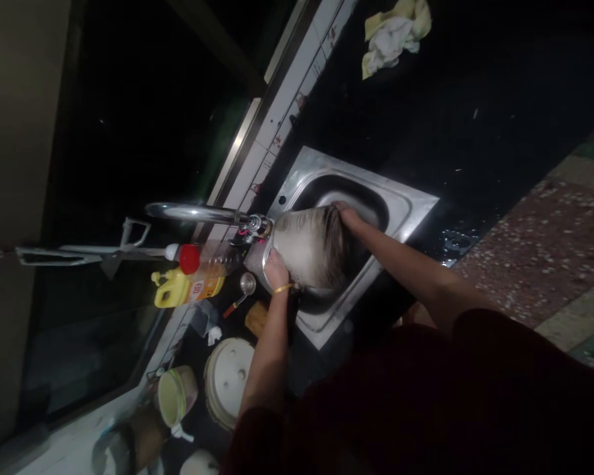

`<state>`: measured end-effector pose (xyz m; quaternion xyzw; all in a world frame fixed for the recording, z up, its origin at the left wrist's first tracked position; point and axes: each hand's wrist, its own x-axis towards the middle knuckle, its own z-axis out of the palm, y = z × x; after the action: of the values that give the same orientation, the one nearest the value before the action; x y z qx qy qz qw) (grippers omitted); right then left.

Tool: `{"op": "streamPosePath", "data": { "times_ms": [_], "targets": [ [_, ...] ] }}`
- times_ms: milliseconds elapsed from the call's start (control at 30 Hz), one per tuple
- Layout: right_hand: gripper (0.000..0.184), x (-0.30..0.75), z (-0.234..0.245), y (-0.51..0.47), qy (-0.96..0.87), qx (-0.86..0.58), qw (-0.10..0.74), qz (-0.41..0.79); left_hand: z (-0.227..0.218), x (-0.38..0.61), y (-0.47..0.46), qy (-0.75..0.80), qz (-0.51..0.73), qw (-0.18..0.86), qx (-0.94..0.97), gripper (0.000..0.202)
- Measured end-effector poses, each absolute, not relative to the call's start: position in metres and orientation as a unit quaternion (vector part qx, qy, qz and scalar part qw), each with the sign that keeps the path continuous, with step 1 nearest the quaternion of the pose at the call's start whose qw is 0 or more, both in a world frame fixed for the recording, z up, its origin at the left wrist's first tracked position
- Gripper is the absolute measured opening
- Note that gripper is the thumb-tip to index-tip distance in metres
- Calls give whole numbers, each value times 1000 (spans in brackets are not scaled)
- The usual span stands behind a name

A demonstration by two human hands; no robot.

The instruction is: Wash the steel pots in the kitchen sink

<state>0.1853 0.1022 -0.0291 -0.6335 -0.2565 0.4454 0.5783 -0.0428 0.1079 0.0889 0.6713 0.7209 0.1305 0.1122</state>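
A big metal pot (304, 241) with a soot-blackened base lies on its side over the steel sink (406, 204), its rim toward the tap (260, 225). My left hand (276, 269), with a yellow bangle at the wrist, is closed on the rim. Against the dark base rests my right hand (347, 215), its fingers partly hidden behind the pot. The inside of the pot does not show.
Beside the tap stand a clear bottle with a red cap (189, 258) and a yellow jug (178, 289). A small ladle (247, 284), a large round lid (232, 373) and a green-rimmed container (173, 396) are nearby. Crumpled cloths (393, 43) lie on the black counter (455, 99).
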Motion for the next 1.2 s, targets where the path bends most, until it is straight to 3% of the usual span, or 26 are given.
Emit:
{"op": "streamPosePath", "data": {
  "times_ms": [200,367,467,567,667,767,867,1000,1200],
  "targets": [
    [43,123,14,8,-496,-642,530,244,92,-41,104,715,122,121,678,54],
    [42,89,23,-28,-629,-604,443,208,91,-42,108,719,95,98,682,51],
    [40,122,20,30,-574,-624,481,224,91,-41,110,705,80,86,699,44],
    [30,170,3,99,-436,-643,524,348,90,-40,110,722,87,97,679,48],
    [35,198,-13,123,-331,-655,520,437,90,-41,109,734,105,108,662,52],
    [39,185,-12,91,-337,-657,538,407,91,-43,109,722,117,108,673,50],
    [45,142,7,27,-438,-650,547,294,91,-43,109,718,117,109,677,50],
    [48,100,30,-28,-583,-626,465,230,89,-44,111,712,104,113,685,52],
    [40,160,4,68,-506,-649,502,266,89,-38,119,718,98,105,681,46]
  ]
}}
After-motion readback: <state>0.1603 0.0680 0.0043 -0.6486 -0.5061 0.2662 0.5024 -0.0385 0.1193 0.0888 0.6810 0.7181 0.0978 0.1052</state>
